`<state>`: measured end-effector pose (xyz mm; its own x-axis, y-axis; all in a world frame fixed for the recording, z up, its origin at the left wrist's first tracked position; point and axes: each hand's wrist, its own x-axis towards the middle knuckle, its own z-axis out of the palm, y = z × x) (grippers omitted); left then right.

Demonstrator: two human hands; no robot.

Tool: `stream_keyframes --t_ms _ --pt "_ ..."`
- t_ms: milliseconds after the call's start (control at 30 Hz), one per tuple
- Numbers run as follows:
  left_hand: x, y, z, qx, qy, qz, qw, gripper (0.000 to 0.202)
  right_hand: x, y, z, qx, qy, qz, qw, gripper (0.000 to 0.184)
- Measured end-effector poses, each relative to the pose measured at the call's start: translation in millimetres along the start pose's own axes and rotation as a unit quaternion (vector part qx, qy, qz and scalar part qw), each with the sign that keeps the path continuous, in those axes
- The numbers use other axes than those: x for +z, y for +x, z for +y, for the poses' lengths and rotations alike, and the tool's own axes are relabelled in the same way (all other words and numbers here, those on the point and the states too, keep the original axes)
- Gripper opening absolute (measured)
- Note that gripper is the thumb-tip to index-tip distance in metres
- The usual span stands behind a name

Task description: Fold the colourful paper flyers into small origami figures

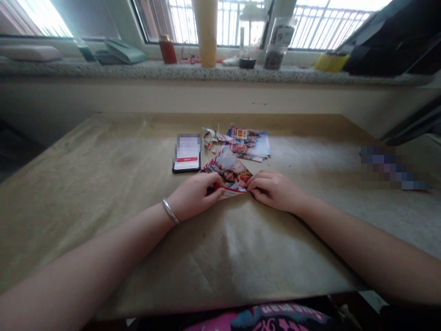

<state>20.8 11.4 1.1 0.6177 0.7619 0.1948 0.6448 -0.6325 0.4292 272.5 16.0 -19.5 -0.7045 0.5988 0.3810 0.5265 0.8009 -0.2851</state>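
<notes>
A colourful printed sheet of paper (pixel 230 168), folded to a pointed shape, lies on the table between my hands. Its near edge shows a red line and a pale strip. My left hand (pixel 203 191), with a silver bangle (pixel 170 210) at the wrist, pinches the left end of that edge. At the right corner, my right hand (pixel 270 189) grips the same paper between thumb and fingers. Just beyond it are a folded paper figure (pixel 214 139) with pointed tips and a stack of printed leaflets (pixel 253 145). A smartphone (pixel 188 158) lies left of the paper.
The table (pixel 113 193) has a tan cover and ends at a wall below a stone windowsill (pixel 138 71). On the sill stand a red container (pixel 167 49), a tall yellowish cylinder (pixel 206 34) and clear containers (pixel 275 48). A blurred-out item (pixel 392 168) lies at the right.
</notes>
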Motion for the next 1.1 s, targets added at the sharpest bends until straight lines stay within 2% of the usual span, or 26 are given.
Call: stream_keyframes --t_ms 233,467,800,1100 --pt "1.1 2.7 -4.4 -0.072 -0.02 0.025 0.997 0.018 1.0 -3.2 2.0 0.056 -0.051 0.014 0.997 0.016" --pt "3.9 2.9 -5.7 -0.02 0.043 0.011 0.999 0.016 0.6 -3.6 3.0 0.032 -0.039 -0.005 0.999 0.018" --pt "4.6 1.7 -1.3 -0.004 0.152 0.033 0.988 0.018 5.3 -2.0 9.0 -0.008 -0.006 0.018 1.0 0.021" --pt "7.7 2.0 -3.2 -0.012 0.188 0.031 0.982 0.02 6.5 -2.9 6.6 0.0 -0.028 0.014 0.999 0.025"
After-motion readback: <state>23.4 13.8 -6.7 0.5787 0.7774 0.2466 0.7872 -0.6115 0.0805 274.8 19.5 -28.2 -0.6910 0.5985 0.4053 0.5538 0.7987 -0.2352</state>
